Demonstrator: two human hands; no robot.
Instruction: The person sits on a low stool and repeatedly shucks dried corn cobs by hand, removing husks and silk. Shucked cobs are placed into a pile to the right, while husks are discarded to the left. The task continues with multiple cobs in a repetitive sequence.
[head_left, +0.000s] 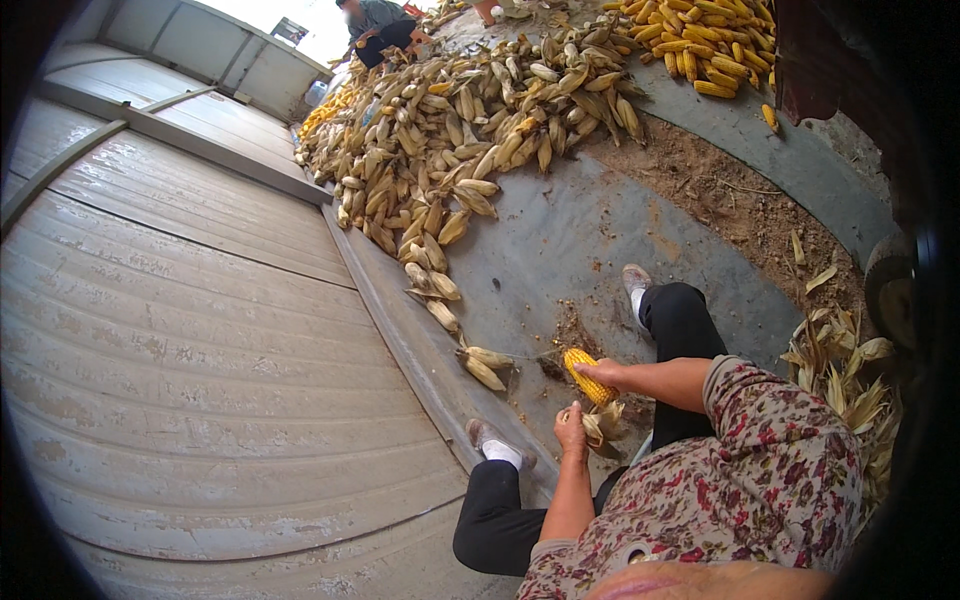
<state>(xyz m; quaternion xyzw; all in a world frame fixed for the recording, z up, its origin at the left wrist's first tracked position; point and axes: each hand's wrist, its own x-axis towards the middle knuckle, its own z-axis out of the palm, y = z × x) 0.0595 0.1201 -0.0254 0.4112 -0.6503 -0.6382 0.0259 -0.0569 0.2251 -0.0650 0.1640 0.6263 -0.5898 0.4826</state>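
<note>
My right hand (604,374) is closed round an ear of corn (577,361), whose bare yellow kernels show at the far end. Just below and to the left, my left hand (570,426) is closed on pale dry husk (598,432) that hangs beneath the cob. How far the husk is still joined to the cob is hidden by my hands. Two unpeeled ears (484,366) lie on the grey sheet to the left of the cob, apart from both hands.
A long heap of unpeeled corn (440,150) stretches away along a metal wall (200,330). Peeled cobs (700,40) are piled at the far right. Loose husks (850,390) lie at my right. A person (378,28) sits beyond the heap.
</note>
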